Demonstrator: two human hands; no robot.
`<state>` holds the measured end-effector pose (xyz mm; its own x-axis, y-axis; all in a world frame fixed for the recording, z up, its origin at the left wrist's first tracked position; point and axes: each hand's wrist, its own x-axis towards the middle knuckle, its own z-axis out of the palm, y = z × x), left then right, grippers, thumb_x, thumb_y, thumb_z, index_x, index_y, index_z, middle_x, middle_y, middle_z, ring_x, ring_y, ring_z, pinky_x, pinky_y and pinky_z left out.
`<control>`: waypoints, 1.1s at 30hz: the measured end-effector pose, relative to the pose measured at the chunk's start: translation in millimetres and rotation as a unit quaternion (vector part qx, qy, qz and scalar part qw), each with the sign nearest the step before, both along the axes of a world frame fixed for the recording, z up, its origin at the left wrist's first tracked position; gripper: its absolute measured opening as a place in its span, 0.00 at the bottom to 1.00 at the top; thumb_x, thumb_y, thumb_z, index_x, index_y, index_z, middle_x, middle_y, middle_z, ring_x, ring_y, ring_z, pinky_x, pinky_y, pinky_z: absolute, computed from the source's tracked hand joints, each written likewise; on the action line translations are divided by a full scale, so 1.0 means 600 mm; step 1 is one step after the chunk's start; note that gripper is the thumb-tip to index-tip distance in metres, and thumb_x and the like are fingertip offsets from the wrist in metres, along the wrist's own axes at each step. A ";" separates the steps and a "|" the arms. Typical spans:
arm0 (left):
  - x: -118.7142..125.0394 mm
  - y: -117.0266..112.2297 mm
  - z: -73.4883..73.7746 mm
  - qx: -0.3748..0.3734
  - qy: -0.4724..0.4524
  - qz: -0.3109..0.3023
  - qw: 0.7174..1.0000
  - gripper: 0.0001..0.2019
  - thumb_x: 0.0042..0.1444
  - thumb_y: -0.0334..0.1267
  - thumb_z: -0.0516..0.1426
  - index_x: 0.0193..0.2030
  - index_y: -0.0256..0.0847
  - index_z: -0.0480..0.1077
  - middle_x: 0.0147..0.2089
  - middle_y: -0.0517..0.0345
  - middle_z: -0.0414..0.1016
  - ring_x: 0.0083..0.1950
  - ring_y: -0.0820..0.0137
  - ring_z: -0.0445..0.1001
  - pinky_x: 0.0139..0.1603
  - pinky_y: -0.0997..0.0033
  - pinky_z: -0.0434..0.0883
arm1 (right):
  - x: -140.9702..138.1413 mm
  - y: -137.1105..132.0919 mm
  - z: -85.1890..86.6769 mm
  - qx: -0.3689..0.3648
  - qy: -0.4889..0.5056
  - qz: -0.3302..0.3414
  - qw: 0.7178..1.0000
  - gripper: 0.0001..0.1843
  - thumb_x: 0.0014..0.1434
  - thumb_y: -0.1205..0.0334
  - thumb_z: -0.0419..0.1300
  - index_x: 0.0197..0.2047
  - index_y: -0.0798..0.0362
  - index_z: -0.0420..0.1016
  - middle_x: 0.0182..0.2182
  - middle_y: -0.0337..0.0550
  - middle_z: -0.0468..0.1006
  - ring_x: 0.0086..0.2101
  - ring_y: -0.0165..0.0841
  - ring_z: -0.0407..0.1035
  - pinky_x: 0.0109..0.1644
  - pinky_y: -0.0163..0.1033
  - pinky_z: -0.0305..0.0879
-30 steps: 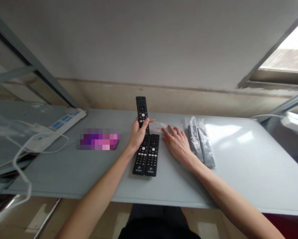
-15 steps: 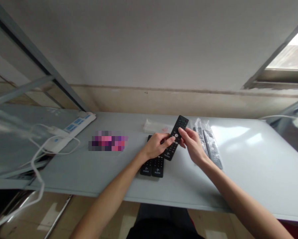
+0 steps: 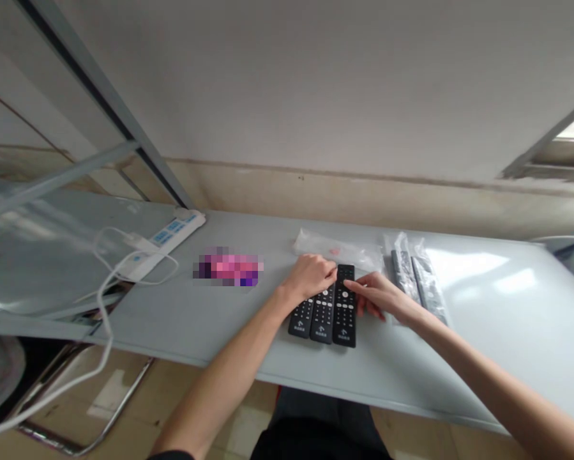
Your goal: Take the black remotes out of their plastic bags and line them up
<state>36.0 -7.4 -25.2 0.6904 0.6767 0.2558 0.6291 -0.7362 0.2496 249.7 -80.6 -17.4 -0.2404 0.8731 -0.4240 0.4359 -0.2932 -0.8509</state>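
Note:
Three black remote controls lie side by side on the grey table. The rightmost remote control [image 3: 345, 316] is pinched at its right edge by my right hand [image 3: 375, 295], with the thumb on its face. My left hand [image 3: 310, 276] is curled over the upper ends of the middle remote control [image 3: 322, 319] and the left remote control [image 3: 301, 319]. Its fingertips are bent in near the top of the rightmost one, and what they grip is hidden. Two more remotes in clear plastic sleeves [image 3: 418, 278] lie right of my right hand.
Behind my hands lies a flat clear plastic bag [image 3: 358, 250]. A pixelated pink and purple item [image 3: 229, 267] is on the left. Beyond it, a white power strip [image 3: 165, 246] with a white cable [image 3: 105, 313] crosses the table's left edge. A wall [image 3: 325, 191] stands behind the table [image 3: 488, 338].
The tilted remote control in my two hands has come down onto the table, straightened, beside the other two. My left hand has shifted over their upper ends. The view has turned slightly left.

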 end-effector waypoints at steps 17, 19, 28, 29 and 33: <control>0.006 -0.014 0.016 0.004 0.010 -0.074 0.997 0.11 0.70 0.34 0.57 0.37 0.37 0.78 0.37 0.49 0.83 0.41 0.62 0.81 0.44 0.63 0.70 | 0.161 -0.067 0.006 0.357 -0.471 -0.181 0.786 0.40 0.72 0.35 0.43 0.67 0.58 0.72 0.53 0.68 0.77 0.50 0.57 0.72 0.55 0.59 0.68; 0.006 -0.014 0.016 0.003 0.006 -0.072 0.997 0.11 0.70 0.34 0.57 0.36 0.37 0.77 0.37 0.49 0.83 0.41 0.62 0.81 0.44 0.63 0.70 | 0.178 -0.083 -0.013 0.315 -0.488 -0.189 0.792 0.46 0.70 0.31 0.43 0.71 0.61 0.68 0.52 0.69 0.77 0.51 0.59 0.72 0.56 0.60 0.68; 0.007 -0.015 0.017 -0.007 0.005 -0.066 0.998 0.12 0.71 0.34 0.55 0.36 0.37 0.78 0.38 0.50 0.83 0.41 0.62 0.81 0.44 0.64 0.69 | 0.215 -0.106 -0.025 0.215 -0.368 -0.244 0.871 0.48 0.62 0.30 0.55 0.73 0.55 0.64 0.39 0.55 0.81 0.35 0.51 0.77 0.39 0.50 0.70; 0.007 -0.014 0.017 -0.007 0.004 -0.066 0.998 0.12 0.71 0.34 0.55 0.36 0.37 0.78 0.38 0.50 0.83 0.41 0.62 0.80 0.44 0.64 0.69 | 0.224 -0.105 -0.021 0.222 -0.363 -0.254 0.868 0.48 0.61 0.30 0.56 0.73 0.55 0.65 0.39 0.55 0.81 0.33 0.51 0.76 0.38 0.50 0.70; 0.008 -0.012 0.013 -0.011 -0.002 -0.065 0.998 0.14 0.71 0.35 0.55 0.35 0.37 0.77 0.36 0.49 0.82 0.40 0.62 0.79 0.45 0.64 0.68 | 0.243 -0.097 0.012 0.271 -0.368 -0.321 0.830 0.47 0.58 0.30 0.61 0.70 0.53 0.69 0.43 0.58 0.82 0.29 0.47 0.74 0.33 0.52 0.71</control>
<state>40.8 -14.6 -17.5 0.7725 0.5861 0.2443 0.5270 -0.8064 0.2682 395.4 -138.9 -10.5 0.4977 0.8314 0.2470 0.7975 -0.3268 -0.5071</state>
